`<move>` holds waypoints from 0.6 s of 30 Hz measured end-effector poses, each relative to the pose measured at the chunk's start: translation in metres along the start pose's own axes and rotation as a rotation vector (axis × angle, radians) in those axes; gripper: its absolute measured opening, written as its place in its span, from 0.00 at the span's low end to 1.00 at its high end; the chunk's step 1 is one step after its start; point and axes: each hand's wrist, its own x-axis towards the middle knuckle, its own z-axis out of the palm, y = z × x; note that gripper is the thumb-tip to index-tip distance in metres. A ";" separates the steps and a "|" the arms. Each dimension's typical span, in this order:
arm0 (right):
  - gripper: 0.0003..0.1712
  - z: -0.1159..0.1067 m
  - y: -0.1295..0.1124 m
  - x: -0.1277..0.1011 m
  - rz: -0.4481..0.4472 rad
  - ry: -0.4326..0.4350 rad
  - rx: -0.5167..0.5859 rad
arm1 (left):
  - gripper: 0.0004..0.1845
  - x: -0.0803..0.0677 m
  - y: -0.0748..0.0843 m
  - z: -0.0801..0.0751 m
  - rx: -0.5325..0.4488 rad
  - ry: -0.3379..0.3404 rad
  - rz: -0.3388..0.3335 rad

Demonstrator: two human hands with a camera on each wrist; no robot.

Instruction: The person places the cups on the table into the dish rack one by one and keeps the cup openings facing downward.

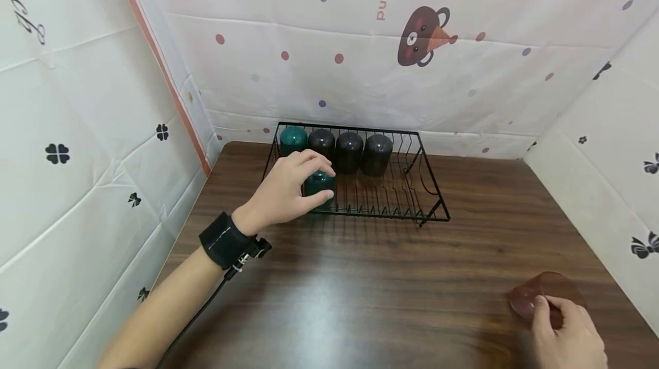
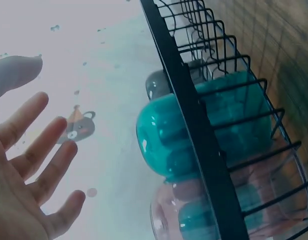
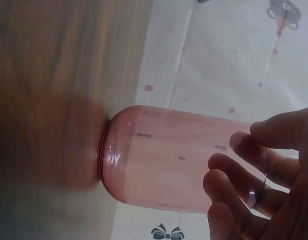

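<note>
My left hand hovers over the front-left part of a black wire rack, fingers and thumb spread above a teal glass. In the left wrist view a gap shows between those fingers and the upside-down teal glass. A pinkish clear glass stands beside it in the rack; the left hand hides that one from the head view. At the lower right, my right hand pinches the rim of a pink see-through glass, whose rounded base is down at the tabletop in the right wrist view.
Along the rack's back row stand another teal glass and three dark grey glasses, all bottom up. The rack stands on a brown wooden table near a patterned white cloth wall. Similar cloth closes both sides.
</note>
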 end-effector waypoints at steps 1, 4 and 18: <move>0.24 0.001 -0.001 -0.001 -0.004 -0.002 0.001 | 0.16 -0.001 0.002 0.000 -0.005 -0.013 0.003; 0.24 0.001 -0.005 -0.002 -0.009 -0.021 -0.014 | 0.16 -0.006 0.006 0.002 -0.031 -0.069 0.009; 0.16 0.011 -0.030 -0.011 -0.207 -0.032 0.076 | 0.14 -0.039 0.039 0.013 -0.155 -0.253 0.065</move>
